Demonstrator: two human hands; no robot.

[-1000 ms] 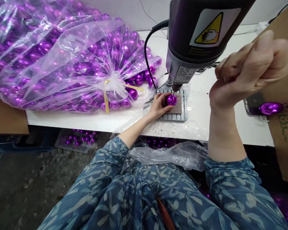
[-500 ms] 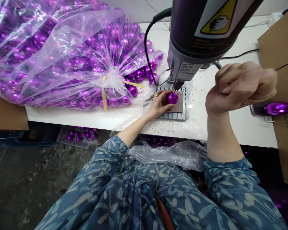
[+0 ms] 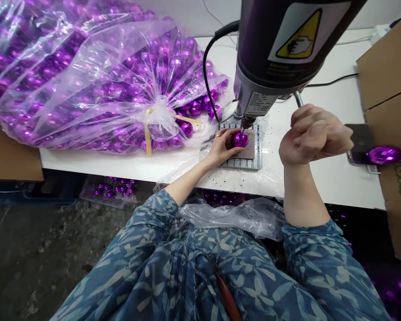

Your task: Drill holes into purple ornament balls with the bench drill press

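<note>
A shiny purple faceted ball (image 3: 240, 139) stands on a brown board (image 3: 249, 151) over the slotted metal base (image 3: 243, 164) of a drill press (image 3: 270, 53). Thumb and fingers of my left hand (image 3: 222, 147) curl round the ball from the left. The thin drill bit (image 3: 242, 130) comes down to the top of the ball; whether it has gone in I cannot tell. My right hand (image 3: 314, 136) is closed in a fist at the lower end of the press's metal lever (image 3: 298, 99). The grip itself is hidden by the fingers.
A big clear bag (image 3: 96, 89) of purple balls, tied with yellow ribbon, fills the left of the table. Cardboard boxes (image 3: 387, 67) stand at the right, by a phone (image 3: 359, 142) and another purple ball (image 3: 385, 154). A black cable (image 3: 205, 58) loops beside the press. Dark crumbs surround the base.
My right fist has shifted left and slightly down, and more of the lever shows above it. The left hand keeps its hold on the ball under the bit.
</note>
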